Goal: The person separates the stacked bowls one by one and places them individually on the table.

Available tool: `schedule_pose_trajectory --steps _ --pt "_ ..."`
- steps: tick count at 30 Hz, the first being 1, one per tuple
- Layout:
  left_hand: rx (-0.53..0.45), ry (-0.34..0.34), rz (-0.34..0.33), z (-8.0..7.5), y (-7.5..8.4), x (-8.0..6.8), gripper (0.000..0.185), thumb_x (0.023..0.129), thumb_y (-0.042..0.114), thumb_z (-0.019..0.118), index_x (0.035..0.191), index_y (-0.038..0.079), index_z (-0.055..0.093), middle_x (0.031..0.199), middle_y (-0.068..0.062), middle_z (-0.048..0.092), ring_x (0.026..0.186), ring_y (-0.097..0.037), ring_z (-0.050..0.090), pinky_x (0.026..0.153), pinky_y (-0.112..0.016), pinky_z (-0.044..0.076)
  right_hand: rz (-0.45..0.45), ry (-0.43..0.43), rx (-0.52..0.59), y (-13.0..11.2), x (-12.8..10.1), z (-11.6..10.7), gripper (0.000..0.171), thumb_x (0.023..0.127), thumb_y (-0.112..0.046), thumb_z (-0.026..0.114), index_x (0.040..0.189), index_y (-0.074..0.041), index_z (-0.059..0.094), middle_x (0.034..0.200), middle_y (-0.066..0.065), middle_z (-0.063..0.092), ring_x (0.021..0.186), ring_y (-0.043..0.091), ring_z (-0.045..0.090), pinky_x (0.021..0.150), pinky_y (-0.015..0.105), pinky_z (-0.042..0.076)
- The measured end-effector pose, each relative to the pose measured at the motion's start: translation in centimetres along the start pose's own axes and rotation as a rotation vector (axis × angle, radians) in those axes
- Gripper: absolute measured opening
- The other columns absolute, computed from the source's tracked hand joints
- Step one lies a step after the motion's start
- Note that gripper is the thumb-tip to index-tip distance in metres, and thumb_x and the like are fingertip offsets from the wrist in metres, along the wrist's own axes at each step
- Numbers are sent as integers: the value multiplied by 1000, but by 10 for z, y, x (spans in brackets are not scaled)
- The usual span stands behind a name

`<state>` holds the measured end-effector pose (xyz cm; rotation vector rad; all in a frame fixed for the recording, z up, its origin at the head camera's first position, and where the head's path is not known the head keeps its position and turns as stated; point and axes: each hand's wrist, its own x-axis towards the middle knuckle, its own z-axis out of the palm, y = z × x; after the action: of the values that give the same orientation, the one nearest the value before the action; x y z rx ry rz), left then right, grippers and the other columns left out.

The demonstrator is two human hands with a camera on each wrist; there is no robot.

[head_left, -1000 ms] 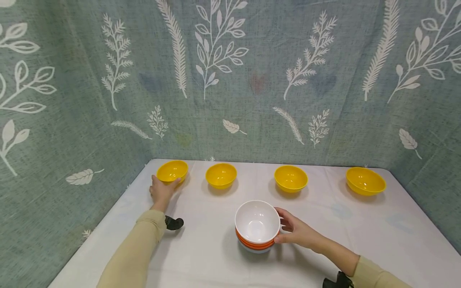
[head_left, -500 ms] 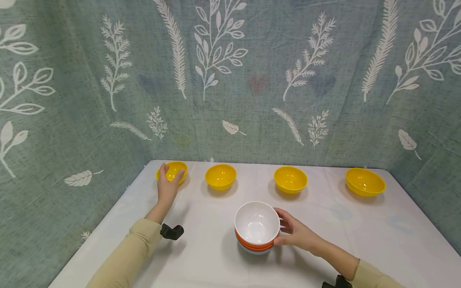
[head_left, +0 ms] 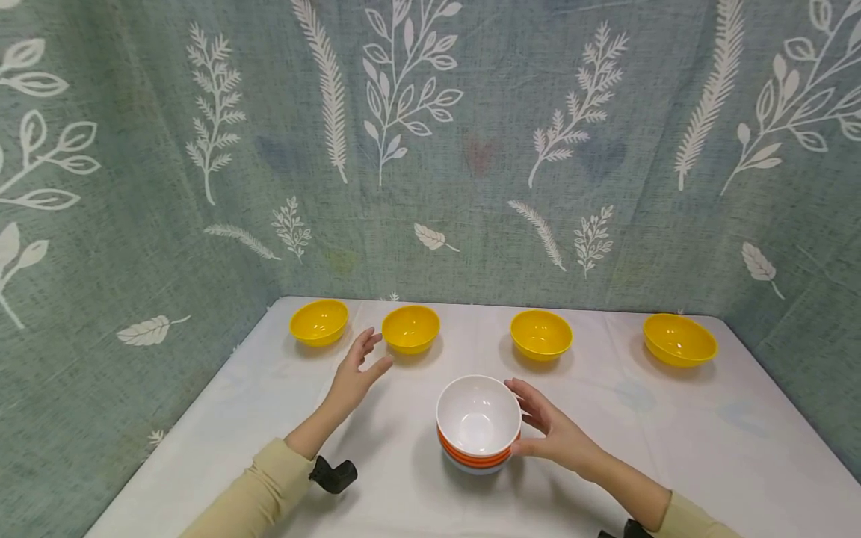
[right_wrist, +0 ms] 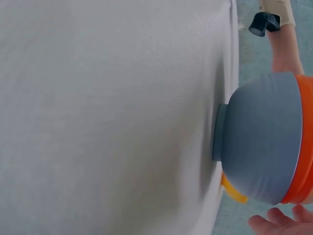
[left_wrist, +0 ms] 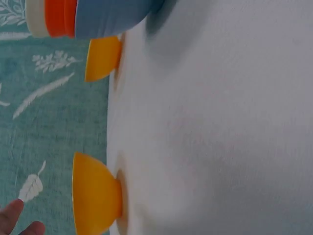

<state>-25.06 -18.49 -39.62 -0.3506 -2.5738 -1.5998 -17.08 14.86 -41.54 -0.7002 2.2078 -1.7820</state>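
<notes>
Where the head view looks down on the white-covered surface (head_left: 673,433), a stack of bowls (head_left: 478,424) sits near centre: white bowl on top, orange bands beneath, blue-grey base. Right hand (head_left: 551,430), at the stack's 3 o'clock, has its thumb against the stack's side and its fingers (head_left: 528,390) loosely curved by the rim; whether they touch cannot be told. Left hand (head_left: 355,373), at the stack's 10 o'clock, hangs above the surface with fingers spread wide, holding nothing. Four yellow bowls stand in a row at 12 o'clock, along the leaf-printed backdrop (head_left: 430,149): first yellow bowl (head_left: 319,322), second yellow bowl (head_left: 410,328), third yellow bowl (head_left: 541,334), fourth yellow bowl (head_left: 679,338). The second is nearest the left hand, apart from it.

Left wrist view, turned sideways: fingertips (left_wrist: 14,218) at 8 o'clock, straight, gripping nothing; one yellow bowl just beside them, another further up; the stack at 11 o'clock.

Right wrist view, also sideways: the stack's blue-grey base fills 3 o'clock, resting on the surface; fingertips (right_wrist: 279,220) at 5 o'clock, near the orange band.
</notes>
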Motion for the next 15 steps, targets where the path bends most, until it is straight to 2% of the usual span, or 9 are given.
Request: schedule_pose_trajectory --steps 8,11,15 --pt "11 -134 36 27 5 -23 71 85 24 65 143 6 27 142 -13 39 131 -31 33 109 -48 22 -42 25 -61 1 -1 4 88 76 -19 74 144 -5 20 149 13 24 132 32 29 105 40 31" --pt "18 -203 65 37 10 -31 71 84 24 66 142 8 28 141 -11 40 131 -30 33 108 -49 23 -61 38 -84 1 -2 5 88 76 -16 75 144 -6 21 149 14 25 131 18 33 105 34 33" --pt "16 -274 86 48 14 -41 73 83 26 67 143 12 27 141 -5 41 131 -28 33 107 -51 24 -82 40 -80 0 -1 7 89 75 -15 75 144 -5 21 148 16 25 124 -4 35 103 20 33"
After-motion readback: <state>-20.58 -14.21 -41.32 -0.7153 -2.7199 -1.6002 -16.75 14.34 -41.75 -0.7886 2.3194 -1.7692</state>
